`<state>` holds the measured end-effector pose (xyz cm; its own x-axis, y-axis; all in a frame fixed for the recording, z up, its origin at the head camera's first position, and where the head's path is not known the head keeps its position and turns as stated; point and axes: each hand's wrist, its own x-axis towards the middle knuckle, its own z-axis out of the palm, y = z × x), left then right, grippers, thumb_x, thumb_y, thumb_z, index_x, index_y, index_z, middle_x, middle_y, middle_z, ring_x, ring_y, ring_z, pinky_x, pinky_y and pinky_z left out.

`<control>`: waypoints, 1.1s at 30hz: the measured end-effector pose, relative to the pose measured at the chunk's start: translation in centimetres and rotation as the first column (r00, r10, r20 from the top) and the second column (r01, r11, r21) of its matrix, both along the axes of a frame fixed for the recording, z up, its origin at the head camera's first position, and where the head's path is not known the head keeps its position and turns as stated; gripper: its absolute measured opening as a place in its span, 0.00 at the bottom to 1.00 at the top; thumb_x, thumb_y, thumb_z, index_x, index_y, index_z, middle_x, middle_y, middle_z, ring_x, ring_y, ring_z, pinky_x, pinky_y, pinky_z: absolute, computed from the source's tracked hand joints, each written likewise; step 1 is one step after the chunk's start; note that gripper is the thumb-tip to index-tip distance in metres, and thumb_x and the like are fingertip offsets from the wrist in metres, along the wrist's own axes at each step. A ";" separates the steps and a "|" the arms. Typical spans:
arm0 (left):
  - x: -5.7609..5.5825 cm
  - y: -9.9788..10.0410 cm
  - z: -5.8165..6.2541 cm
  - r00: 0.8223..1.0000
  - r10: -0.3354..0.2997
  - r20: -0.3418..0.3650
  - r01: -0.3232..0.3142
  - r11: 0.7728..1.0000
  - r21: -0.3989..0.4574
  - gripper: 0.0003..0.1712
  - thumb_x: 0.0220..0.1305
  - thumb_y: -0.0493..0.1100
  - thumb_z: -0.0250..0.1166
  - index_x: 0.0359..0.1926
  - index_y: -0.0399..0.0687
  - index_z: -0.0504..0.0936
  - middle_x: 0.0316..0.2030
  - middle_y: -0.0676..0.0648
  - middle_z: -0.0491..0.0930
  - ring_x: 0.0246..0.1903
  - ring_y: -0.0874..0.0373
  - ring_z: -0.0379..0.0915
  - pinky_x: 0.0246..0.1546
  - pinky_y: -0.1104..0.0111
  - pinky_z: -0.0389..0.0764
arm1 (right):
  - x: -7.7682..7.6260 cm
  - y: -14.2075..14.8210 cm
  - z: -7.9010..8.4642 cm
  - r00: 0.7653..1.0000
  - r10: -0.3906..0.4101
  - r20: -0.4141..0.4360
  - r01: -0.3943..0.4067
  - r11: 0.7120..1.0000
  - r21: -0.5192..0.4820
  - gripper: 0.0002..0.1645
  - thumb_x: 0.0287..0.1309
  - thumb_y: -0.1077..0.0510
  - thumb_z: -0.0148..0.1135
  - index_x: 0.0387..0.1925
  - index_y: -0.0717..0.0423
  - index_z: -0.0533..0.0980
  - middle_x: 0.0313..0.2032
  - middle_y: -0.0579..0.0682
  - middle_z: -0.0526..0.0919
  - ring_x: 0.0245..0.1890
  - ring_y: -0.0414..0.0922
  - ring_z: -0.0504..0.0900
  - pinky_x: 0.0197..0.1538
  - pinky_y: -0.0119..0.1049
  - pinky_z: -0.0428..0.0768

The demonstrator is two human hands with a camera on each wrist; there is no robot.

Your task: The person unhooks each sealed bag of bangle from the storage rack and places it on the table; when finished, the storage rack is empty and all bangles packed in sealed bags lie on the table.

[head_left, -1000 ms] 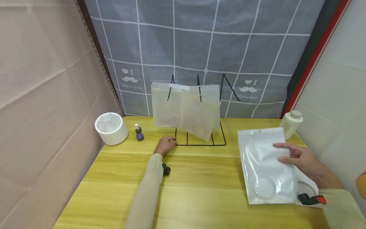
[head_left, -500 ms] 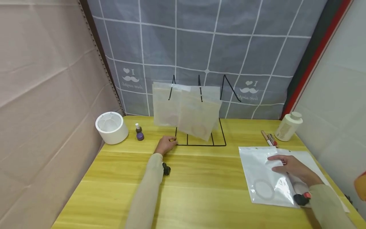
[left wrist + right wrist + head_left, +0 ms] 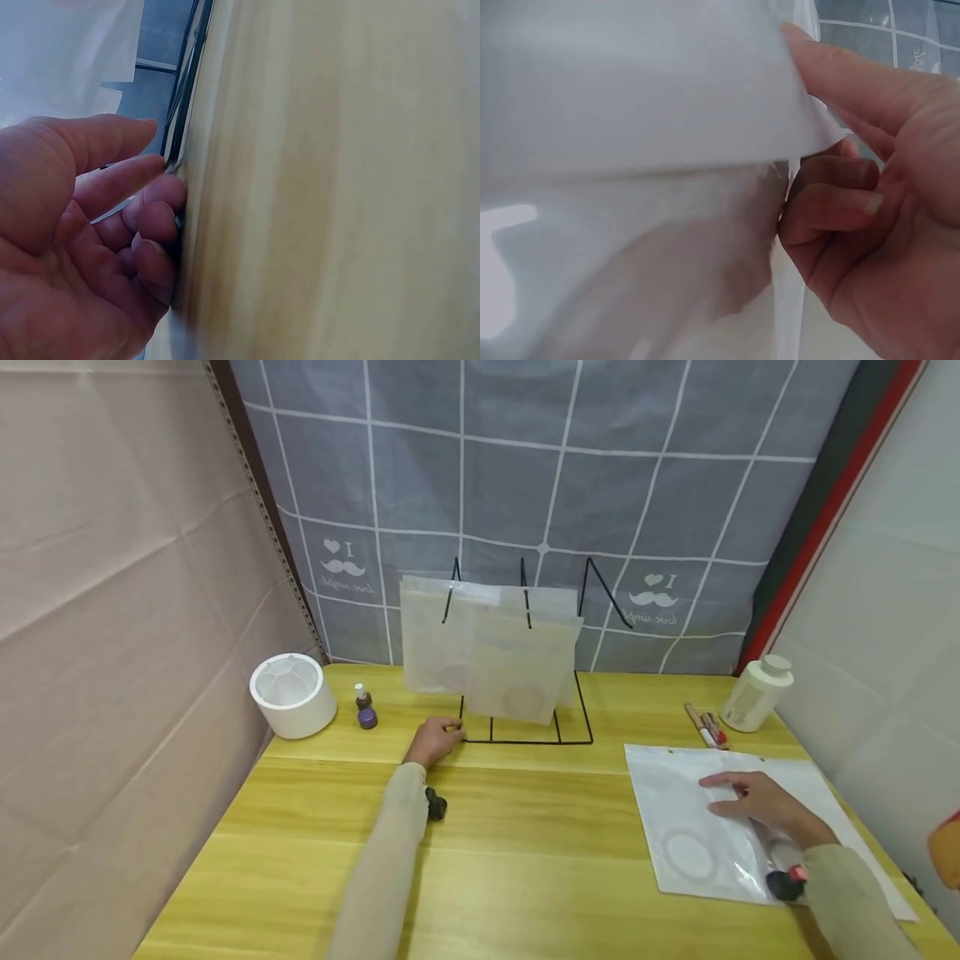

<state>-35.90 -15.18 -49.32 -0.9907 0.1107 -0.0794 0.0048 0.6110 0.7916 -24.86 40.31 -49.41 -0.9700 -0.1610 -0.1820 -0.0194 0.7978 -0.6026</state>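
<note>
My left hand (image 3: 433, 741) rests at the front left corner of a black wire display rack (image 3: 525, 742), fingers curled at the wire (image 3: 186, 97). Translucent white bags (image 3: 525, 668) hang from two of the rack's hooks; the right hook bears none. At the table's right my right hand (image 3: 767, 802) pinches the right edge of a white zip bag (image 3: 690, 818), with the thumb on top and the other fingers curled beneath. A faint ring shape shows on this bag's lower part. In the right wrist view the bag (image 3: 630, 97) fills the left side.
More white bags (image 3: 847, 835) lie under and right of the held one. Behind are several slim sticks (image 3: 705, 727) and a cream bottle (image 3: 757, 693). A white round container (image 3: 292, 696) and a small purple-based bottle (image 3: 366, 708) stand at the left. A grey cloth (image 3: 495, 468) backs the table.
The zip bag in my right hand has come down from a raised, tilted position to lie nearly flat, uncovering the sticks. The front hanging bag has swung straighter. My left hand has stayed put.
</note>
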 end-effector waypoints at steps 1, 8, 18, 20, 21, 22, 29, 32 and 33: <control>0.0 0.1 0.0 1.000 -0.003 -0.003 0.003 1.000 -0.002 0.22 0.72 0.47 0.63 0.63 0.46 0.81 0.63 0.42 0.78 0.64 0.43 0.72 0.58 0.52 0.75 | 0.0 0.1 -0.1 1.000 0.003 -0.008 -0.003 1.000 -0.007 0.35 0.55 0.48 0.75 0.59 0.63 0.79 0.31 0.55 0.74 0.38 0.47 0.72 0.40 0.38 0.69; 0.2 0.3 0.2 1.000 0.004 -0.019 -0.005 1.000 -0.022 0.21 0.72 0.47 0.63 0.62 0.46 0.82 0.62 0.42 0.79 0.59 0.46 0.75 0.48 0.58 0.74 | 0.1 0.6 -0.5 1.000 -0.014 -0.008 0.013 0.998 -0.064 0.36 0.54 0.49 0.76 0.59 0.66 0.79 0.22 0.45 0.61 0.24 0.40 0.60 0.26 0.34 0.60; 0.3 0.2 0.0 1.000 0.010 -0.029 -0.011 1.000 -0.029 0.22 0.72 0.47 0.63 0.63 0.45 0.81 0.61 0.40 0.79 0.48 0.48 0.81 0.42 0.59 0.77 | -0.3 0.4 0.0 1.000 0.014 0.017 -0.012 0.998 -0.067 0.34 0.56 0.49 0.75 0.60 0.64 0.79 0.21 0.43 0.61 0.24 0.40 0.61 0.27 0.33 0.61; 0.3 0.2 -0.1 0.999 0.019 -0.036 -0.020 1.000 -0.024 0.22 0.71 0.47 0.64 0.62 0.44 0.82 0.61 0.40 0.80 0.51 0.47 0.80 0.44 0.58 0.78 | -0.4 0.0 0.7 1.000 0.028 0.001 -0.028 0.998 -0.062 0.33 0.56 0.50 0.74 0.59 0.65 0.79 0.20 0.43 0.62 0.23 0.39 0.61 0.27 0.32 0.62; 0.3 0.2 -0.1 0.999 0.021 -0.037 -0.022 1.000 -0.019 0.22 0.71 0.46 0.64 0.62 0.44 0.82 0.60 0.40 0.80 0.50 0.46 0.80 0.44 0.58 0.78 | -0.5 -0.3 1.1 0.999 0.039 -0.015 -0.040 0.997 -0.060 0.32 0.58 0.51 0.73 0.59 0.66 0.79 0.20 0.43 0.62 0.23 0.39 0.61 0.27 0.32 0.62; 0.3 0.2 -0.1 0.999 0.022 -0.031 -0.022 1.000 -0.013 0.22 0.71 0.46 0.64 0.62 0.44 0.82 0.60 0.40 0.80 0.49 0.46 0.81 0.42 0.59 0.78 | -0.6 -0.7 1.5 0.998 0.043 -0.037 -0.045 0.997 -0.060 0.31 0.59 0.52 0.72 0.58 0.67 0.79 0.20 0.43 0.63 0.22 0.39 0.61 0.26 0.32 0.62; 0.2 0.2 -0.3 1.000 0.021 -0.009 -0.021 1.000 0.000 0.21 0.72 0.45 0.63 0.63 0.45 0.81 0.59 0.39 0.80 0.37 0.52 0.79 0.29 0.66 0.71 | -1.8 -6.4 3.8 0.984 0.063 -0.165 -0.076 0.994 -0.073 0.26 0.67 0.51 0.66 0.57 0.67 0.79 0.26 0.50 0.74 0.25 0.40 0.68 0.28 0.33 0.68; 0.1 0.2 -0.5 0.999 0.023 -0.023 -0.023 1.000 -0.004 0.21 0.72 0.44 0.64 0.62 0.45 0.82 0.59 0.38 0.81 0.36 0.51 0.79 0.29 0.65 0.72 | -3.0 -9.8 4.1 0.980 0.102 -0.173 -0.129 0.980 -0.153 0.26 0.69 0.51 0.64 0.58 0.67 0.78 0.31 0.58 0.81 0.28 0.46 0.76 0.29 0.35 0.76; 0.1 0.2 -0.5 0.999 0.021 -0.025 -0.021 1.000 -0.005 0.21 0.71 0.44 0.64 0.62 0.44 0.82 0.58 0.38 0.81 0.36 0.51 0.79 0.30 0.64 0.73 | -3.4 -10.9 4.1 0.978 0.116 -0.174 -0.147 0.973 -0.179 0.25 0.69 0.52 0.63 0.58 0.67 0.78 0.34 0.59 0.83 0.30 0.49 0.79 0.30 0.37 0.79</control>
<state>-35.84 -14.94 -49.86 -0.9945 0.0893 -0.0548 0.0118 0.6157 0.7879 -28.28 29.40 -45.28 -0.9519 -0.3057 0.0215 -0.2259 0.6526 -0.7233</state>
